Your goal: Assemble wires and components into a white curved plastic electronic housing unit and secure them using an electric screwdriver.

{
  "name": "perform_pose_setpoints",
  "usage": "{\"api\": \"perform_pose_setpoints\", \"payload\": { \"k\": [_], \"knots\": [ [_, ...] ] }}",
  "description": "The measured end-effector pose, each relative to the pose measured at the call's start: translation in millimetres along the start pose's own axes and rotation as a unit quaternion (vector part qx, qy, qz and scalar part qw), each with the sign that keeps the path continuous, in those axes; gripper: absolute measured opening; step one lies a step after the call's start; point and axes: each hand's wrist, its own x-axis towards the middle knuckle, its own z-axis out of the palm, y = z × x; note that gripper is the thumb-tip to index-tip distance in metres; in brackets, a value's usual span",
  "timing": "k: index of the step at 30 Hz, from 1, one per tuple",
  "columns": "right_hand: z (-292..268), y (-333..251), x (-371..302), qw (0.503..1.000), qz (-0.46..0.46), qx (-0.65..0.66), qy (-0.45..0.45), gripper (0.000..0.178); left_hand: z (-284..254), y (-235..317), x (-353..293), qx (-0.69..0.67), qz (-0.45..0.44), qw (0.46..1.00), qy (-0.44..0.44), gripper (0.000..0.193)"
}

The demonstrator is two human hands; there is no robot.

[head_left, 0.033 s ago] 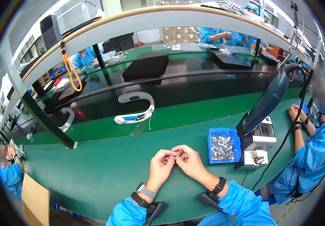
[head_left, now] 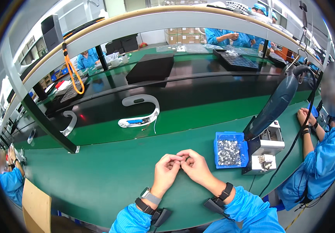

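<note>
My left hand point(head_left: 166, 171) and my right hand point(head_left: 195, 166) meet at the fingertips above the green bench top. Both have their fingers curled into a pinch, and anything between them is too small or hidden to make out. To the right of my right hand sits a blue bin point(head_left: 216, 152) filled with small metal and dark parts. Beside the bin stands a small metal bench machine point(head_left: 268, 144), and a dark grey electric screwdriver point(head_left: 275, 105) hangs at a slant over it.
Beyond my hands, a white curved band-like part point(head_left: 155, 106) with a blue piece lies at the dark strip; a similar one point(head_left: 71, 123) lies farther left. A black post point(head_left: 47, 120) rises from the bench. A cable point(head_left: 291, 155) runs down beside the machine. Co-workers point(head_left: 315, 167) sit right and left.
</note>
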Motion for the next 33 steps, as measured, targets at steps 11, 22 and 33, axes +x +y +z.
{"api": "perform_pose_setpoints", "payload": {
  "k": [11, 22, 33],
  "knots": [
    [-9, 5, 1, 1.0, 0.011, 0.008, 0.022, 0.04, -1, 18, 71, 0.198, 0.147, 0.965, 0.087, 0.014],
    [-21, -6, 2, 1.0, 0.012, -0.001, 0.012, 0.037, 21, -16, 231, 0.674, 0.143, 0.723, 0.048, 0.061],
    [-23, -11, -4, 0.996, -0.078, -0.033, 0.011, 0.016, -5, 20, 230, 0.648, 0.112, 0.753, 0.013, 0.033]
  ]
}}
